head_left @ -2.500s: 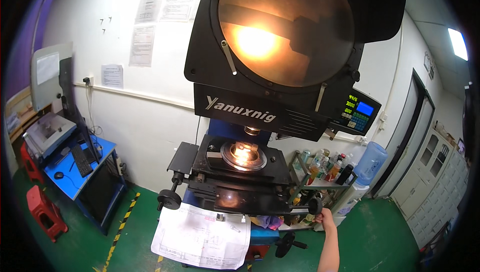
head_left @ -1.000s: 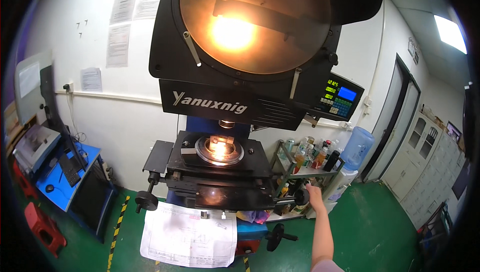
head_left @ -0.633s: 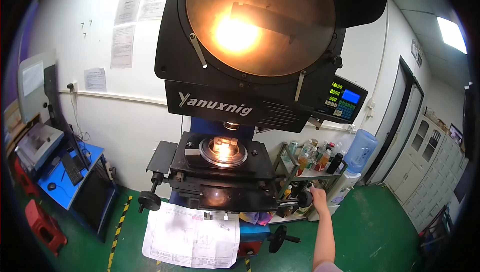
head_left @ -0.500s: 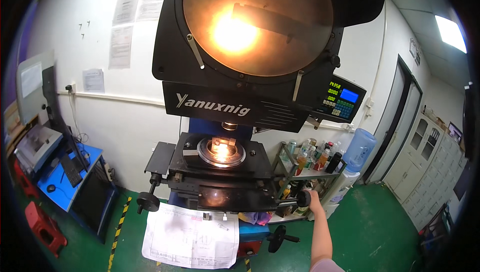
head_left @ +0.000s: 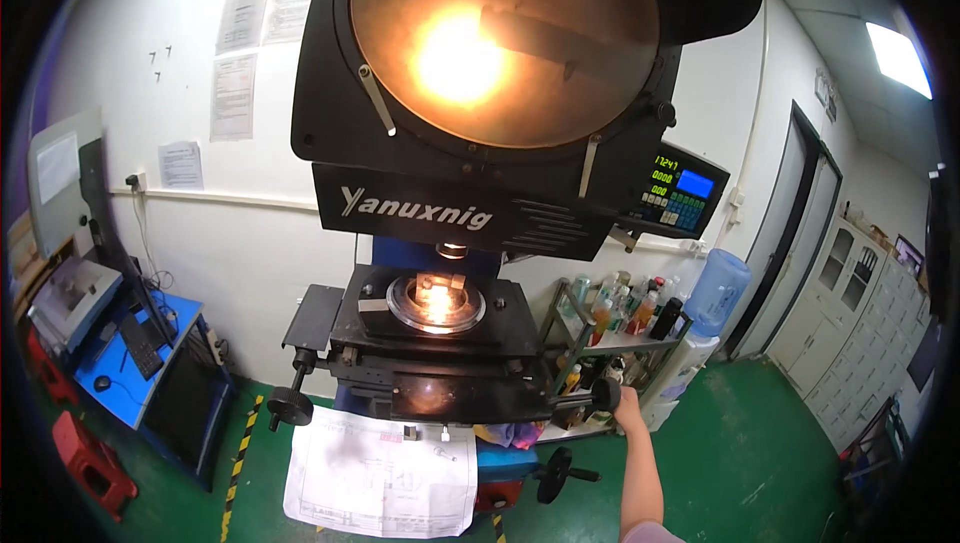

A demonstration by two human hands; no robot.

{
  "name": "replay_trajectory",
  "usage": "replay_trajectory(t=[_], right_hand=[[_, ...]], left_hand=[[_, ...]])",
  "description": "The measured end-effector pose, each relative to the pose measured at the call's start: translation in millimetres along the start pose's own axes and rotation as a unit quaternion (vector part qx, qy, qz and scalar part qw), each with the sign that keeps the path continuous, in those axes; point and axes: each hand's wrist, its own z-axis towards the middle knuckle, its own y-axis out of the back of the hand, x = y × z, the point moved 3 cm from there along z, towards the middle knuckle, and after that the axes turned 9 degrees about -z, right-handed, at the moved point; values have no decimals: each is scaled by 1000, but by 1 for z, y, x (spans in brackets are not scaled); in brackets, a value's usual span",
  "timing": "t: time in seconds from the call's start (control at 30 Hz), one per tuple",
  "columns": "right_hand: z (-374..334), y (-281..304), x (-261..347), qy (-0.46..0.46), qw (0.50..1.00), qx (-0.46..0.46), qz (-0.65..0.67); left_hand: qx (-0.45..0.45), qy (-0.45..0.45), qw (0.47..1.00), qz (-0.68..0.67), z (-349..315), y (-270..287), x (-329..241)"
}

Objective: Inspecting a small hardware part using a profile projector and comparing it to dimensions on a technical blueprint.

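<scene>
My right hand [head_left: 627, 410] grips the black round knob [head_left: 605, 395] at the right end of the stage of a black optical profile projector. The fingers are partly hidden behind the knob. My left hand is out of view. On the stage [head_left: 440, 401], a round glass plate with a metal ring [head_left: 473, 320] carries a small, brightly lit copper-coloured piece [head_left: 440, 288]. Above hangs the lens [head_left: 452, 251]. The large round screen [head_left: 560, 103] glows orange, with a bright spot and a dark bar-shaped shadow. To its right, a digital readout [head_left: 690, 188] is lit.
A printed drawing sheet [head_left: 380, 478] hangs below the stage, by another hand wheel [head_left: 556, 475]. Bottles crowd a rack [head_left: 615, 343] beside a water dispenser [head_left: 715, 293]. At left are a blue desk [head_left: 125, 373] and a red stool [head_left: 92, 463].
The dark shadow has shifted right across the round screen, and the readout's top line has changed. My right hand stays on the knob. The whole view has shifted slightly.
</scene>
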Motion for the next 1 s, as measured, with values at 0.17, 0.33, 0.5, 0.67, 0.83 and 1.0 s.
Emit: replay_trajectory(t=[0.17, 0.33, 0.5, 0.67, 0.83, 1.0], right_hand=[[-24, 18, -11, -134, 990, -32, 5], [-15, 23, -24, -119, 983, 14, -142], [-15, 26, -20, -122, 990, 0, -75], [-16, 20, -3, -189, 977, 17, 100], [-17, 17, 5, -192, 977, 29, 87], [-16, 17, 4, -188, 978, 33, 83]], left_hand=[[-19, -17, 996, -81, 11, 6, 5], [-47, 35, 996, -67, -6, 8, 4], [-67, 125, 987, -69, -25, -1, -2], [-79, 133, 986, -62, -29, 1, -1], [-87, 130, 985, -73, -24, 5, -3], [-72, 148, 983, -76, -21, -1, -6]])
